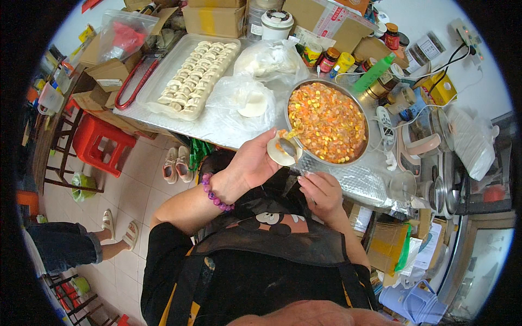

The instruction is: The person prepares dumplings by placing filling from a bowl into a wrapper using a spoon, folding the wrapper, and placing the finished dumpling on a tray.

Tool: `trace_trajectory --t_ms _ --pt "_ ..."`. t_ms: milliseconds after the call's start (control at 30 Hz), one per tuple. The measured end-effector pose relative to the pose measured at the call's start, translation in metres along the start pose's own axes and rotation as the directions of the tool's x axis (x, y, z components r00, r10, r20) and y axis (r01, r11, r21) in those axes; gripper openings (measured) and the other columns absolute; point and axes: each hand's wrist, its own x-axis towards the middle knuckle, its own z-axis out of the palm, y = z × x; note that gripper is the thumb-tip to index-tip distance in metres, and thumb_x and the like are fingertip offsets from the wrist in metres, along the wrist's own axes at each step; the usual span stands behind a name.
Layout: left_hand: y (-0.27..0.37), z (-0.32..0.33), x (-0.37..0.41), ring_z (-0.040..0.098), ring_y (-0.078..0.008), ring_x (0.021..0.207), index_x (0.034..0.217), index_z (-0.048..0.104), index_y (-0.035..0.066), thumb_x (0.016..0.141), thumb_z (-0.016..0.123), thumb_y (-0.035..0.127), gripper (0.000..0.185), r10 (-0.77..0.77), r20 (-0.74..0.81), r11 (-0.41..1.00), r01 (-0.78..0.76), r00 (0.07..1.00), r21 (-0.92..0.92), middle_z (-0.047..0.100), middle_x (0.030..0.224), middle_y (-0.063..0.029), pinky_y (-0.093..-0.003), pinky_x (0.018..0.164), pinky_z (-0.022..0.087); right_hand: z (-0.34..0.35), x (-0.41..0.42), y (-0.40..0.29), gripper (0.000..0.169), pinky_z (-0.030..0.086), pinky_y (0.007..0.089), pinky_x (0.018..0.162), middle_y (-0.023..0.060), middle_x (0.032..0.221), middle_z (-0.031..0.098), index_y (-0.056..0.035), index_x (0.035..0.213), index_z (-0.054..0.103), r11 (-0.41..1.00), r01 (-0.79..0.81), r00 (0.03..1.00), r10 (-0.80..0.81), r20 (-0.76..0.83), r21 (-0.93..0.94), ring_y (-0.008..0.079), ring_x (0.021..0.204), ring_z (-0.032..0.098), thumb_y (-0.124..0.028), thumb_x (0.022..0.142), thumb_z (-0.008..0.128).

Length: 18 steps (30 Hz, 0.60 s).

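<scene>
A round dumpling wrapper lies across the fingers of my left hand, just off the near edge of the filling bowl. My right hand grips a metal spoon by its handle, and the spoon's bowl rests on the wrapper with some orange filling beside it. The metal bowl holds a mix of minced filling with corn kernels and orange bits. Left of it, a stack of pale wrappers sits in a clear plastic bag. Rows of folded dumplings fill much of a clear plastic tray.
A bag of dough stands behind the wrappers. Jars, a green bottle and white cables crowd the table's right side. Red-handled bolt cutters lie by the tray. A red stool and another person's legs are at left.
</scene>
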Motion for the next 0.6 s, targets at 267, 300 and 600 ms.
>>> trace_trajectory --t_ms 267,300,600 --pt "-0.007 -0.002 0.005 0.056 -0.0223 0.109 0.121 0.046 -0.002 0.101 0.034 0.021 0.034 0.063 -0.116 0.998 -0.063 0.991 -0.003 0.056 0.118 -0.0123 -0.0359 0.096 0.046 -0.008 0.017 0.014 0.020 0.048 0.0383 0.065 0.0148 0.085 0.062 0.0000 0.092 0.062 0.979 -0.200 0.954 0.201 -0.224 0.025 0.0318 0.073 0.059 0.006 0.073 0.063" --pt "-0.008 -0.002 0.004 0.056 -0.0225 0.109 0.121 0.046 -0.002 0.100 0.034 0.021 0.034 0.059 -0.116 0.998 -0.058 0.991 0.015 0.056 0.118 -0.0124 -0.0361 0.096 0.046 -0.007 0.019 0.015 0.019 0.048 0.0384 0.065 0.0151 0.085 0.062 0.0004 0.092 0.062 0.970 -0.243 0.943 0.243 -0.228 0.030 0.0322 0.073 0.059 0.006 0.073 0.062" --pt "0.000 -0.006 0.002 0.057 -0.0229 0.109 0.122 0.046 -0.003 0.100 0.034 0.022 0.034 -0.002 -0.040 0.999 0.004 0.999 0.040 0.056 0.119 -0.0130 -0.0368 0.097 0.045 0.006 0.013 0.012 0.020 0.049 0.0382 0.068 0.0125 0.085 0.063 -0.0010 0.091 0.062 0.991 -0.119 0.973 0.128 -0.193 0.055 0.0304 0.077 0.060 0.004 0.071 0.065"
